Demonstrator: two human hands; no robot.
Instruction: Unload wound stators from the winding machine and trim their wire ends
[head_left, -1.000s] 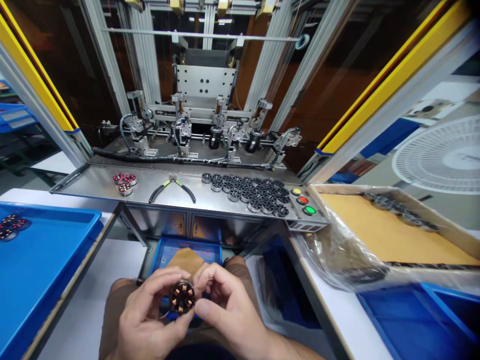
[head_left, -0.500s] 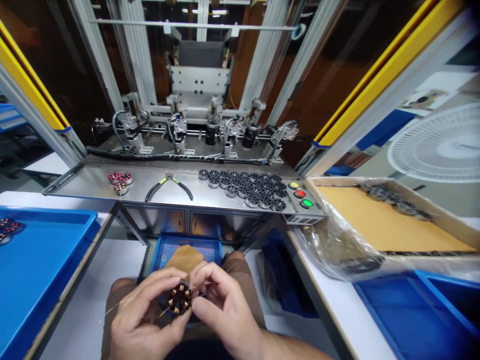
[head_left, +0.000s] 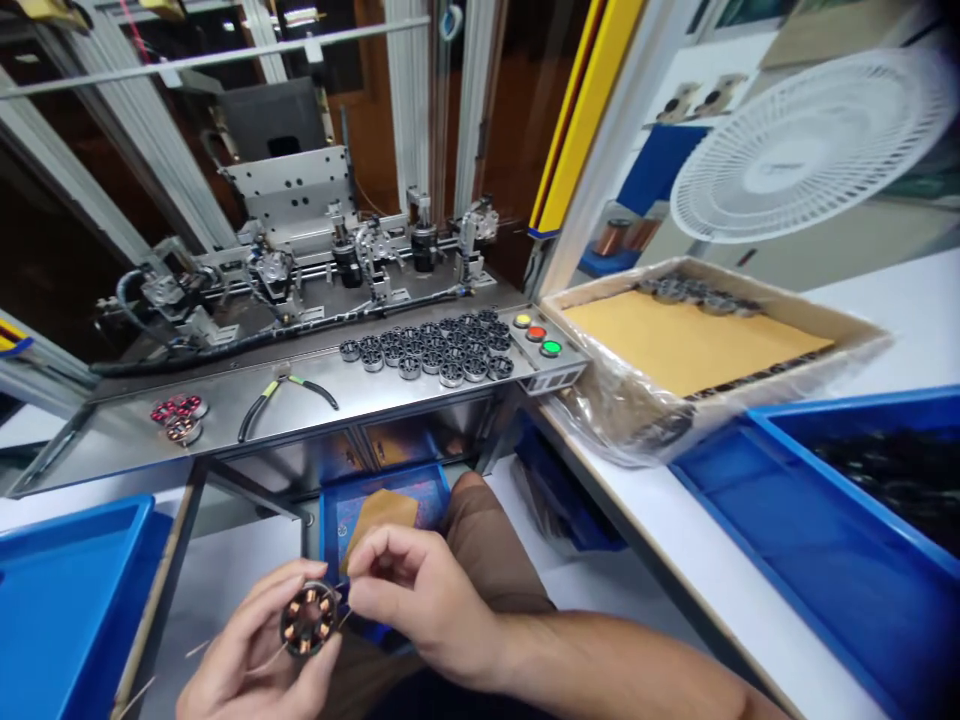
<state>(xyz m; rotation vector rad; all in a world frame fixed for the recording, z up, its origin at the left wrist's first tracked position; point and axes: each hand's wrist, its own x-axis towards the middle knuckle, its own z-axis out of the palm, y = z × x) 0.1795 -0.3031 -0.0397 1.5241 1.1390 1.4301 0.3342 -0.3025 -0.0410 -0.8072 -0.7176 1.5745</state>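
Note:
My left hand (head_left: 244, 650) is wrapped round the rim of a small motor stator (head_left: 325, 607), whose copper coils face up at me. Thin copper wire trails from its lower left, past my left fingers. Just right of the stator, my right hand (head_left: 431, 610) has thumb and forefinger pinched on a fine wire lead (head_left: 344, 600) at the rim; the exact tip of the lead is hard to see. Both hands are above my lap. On the metal ledge beyond lie cutting pliers (head_left: 319, 392) with spread green-and-black handles.
Several black stator cores (head_left: 409, 365) crowd the ledge beside the yellow, red and green buttons (head_left: 536, 334). A few wound stators (head_left: 182, 428) sit at its left. Blue trays (head_left: 112, 560) flank me. A plastic-lined box (head_left: 570, 310) and a fan (head_left: 795, 165) stand right.
The view has swung to the right. My right hand has drawn slightly away from the stator, which stays in my left hand and now shows more of its face.

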